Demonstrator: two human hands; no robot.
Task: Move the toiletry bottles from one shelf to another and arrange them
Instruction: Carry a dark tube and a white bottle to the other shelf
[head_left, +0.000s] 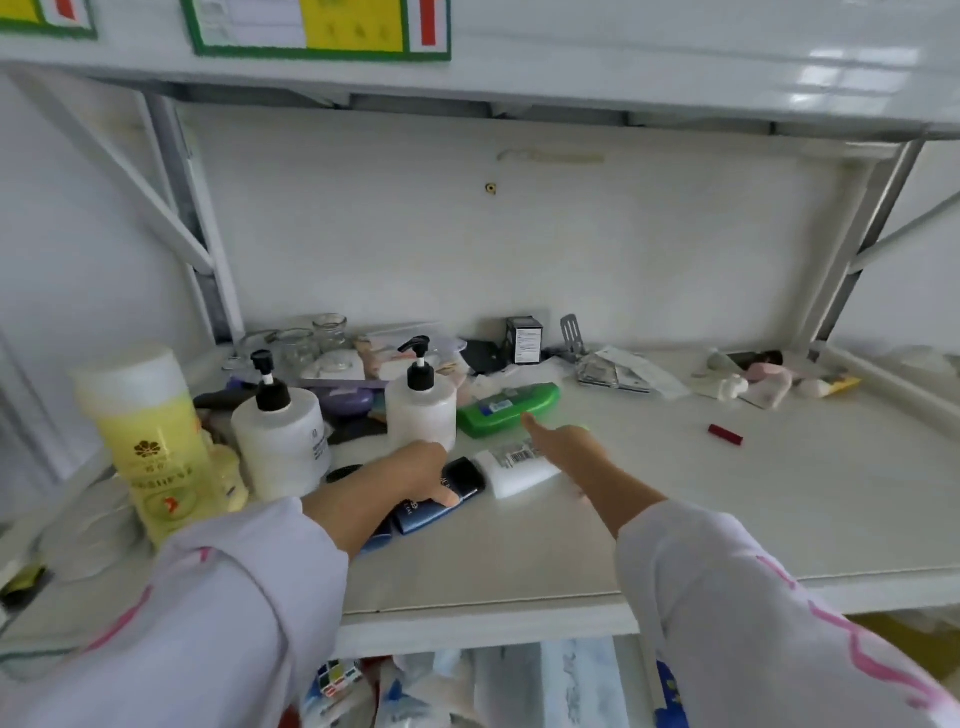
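My left hand (400, 480) rests on a dark blue tube (436, 506) lying on the white shelf (675, 499), thumb pressed on it. My right hand (566, 449) reaches over a white tube (511, 475) with a barcode, its forefinger touching a green flat bottle (506, 408). Two white pump bottles stand behind my left hand, one to the left (283, 441) and one to the right (421, 405). A tall yellow bottle (150, 441) stands at the far left.
Glass jars (311, 338), a black box (523, 339), papers and small packets crowd the shelf's back. A red lipstick (725, 435) lies to the right. Small white and pink items (763, 382) sit in the back right corner. Another shelf hangs overhead; clutter shows below.
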